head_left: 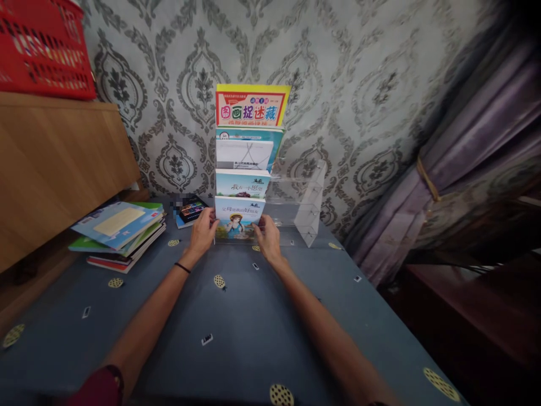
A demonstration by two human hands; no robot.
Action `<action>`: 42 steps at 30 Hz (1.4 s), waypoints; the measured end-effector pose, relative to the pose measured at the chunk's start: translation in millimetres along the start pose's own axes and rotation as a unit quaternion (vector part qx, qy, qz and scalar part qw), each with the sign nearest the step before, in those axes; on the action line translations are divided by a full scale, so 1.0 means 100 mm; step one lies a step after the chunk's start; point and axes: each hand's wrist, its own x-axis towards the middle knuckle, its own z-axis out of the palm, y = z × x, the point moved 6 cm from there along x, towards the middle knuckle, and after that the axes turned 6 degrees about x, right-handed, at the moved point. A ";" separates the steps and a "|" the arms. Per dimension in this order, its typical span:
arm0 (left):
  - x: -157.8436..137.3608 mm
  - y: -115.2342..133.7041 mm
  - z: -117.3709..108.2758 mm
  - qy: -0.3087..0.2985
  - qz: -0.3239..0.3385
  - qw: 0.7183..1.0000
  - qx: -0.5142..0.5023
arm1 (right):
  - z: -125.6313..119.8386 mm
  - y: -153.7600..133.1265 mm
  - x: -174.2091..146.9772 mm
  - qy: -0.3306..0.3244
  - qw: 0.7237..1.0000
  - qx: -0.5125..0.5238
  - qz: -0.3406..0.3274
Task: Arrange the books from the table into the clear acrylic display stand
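Observation:
A light-blue paperback book (239,219) with a girl in a hat on its cover stands upright in the lowest, front tier of a clear stepped book rack (311,208). My left hand (203,231) closes on its left edge. At the right edge my right hand (267,235) grips, with its thumb by the cover; the fingers behind are partly hidden. Right behind it rises another pale-blue book (242,183). Farther back stand a white-and-grey book (244,153), a teal book (276,138) and a tall yellow-and-red book (252,107).
On the left of the blue tablecloth (236,316) lies a stack of several books (120,228). A dark book (192,210) lies near the wall. A wooden cabinet (59,169) bears a red basket (46,51). A tied purple curtain (439,141) hangs at the right.

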 end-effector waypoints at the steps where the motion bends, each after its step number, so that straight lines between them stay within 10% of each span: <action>1: 0.00 0.00 0.00 0.000 -0.003 1.000 0.003 | 0.00 0.01 0.00 0.001 1.000 0.000 0.002; 42: -0.09 -0.04 0.10 -0.050 -0.032 0.993 0.104 | -0.06 0.14 0.03 0.022 0.999 -0.002 0.041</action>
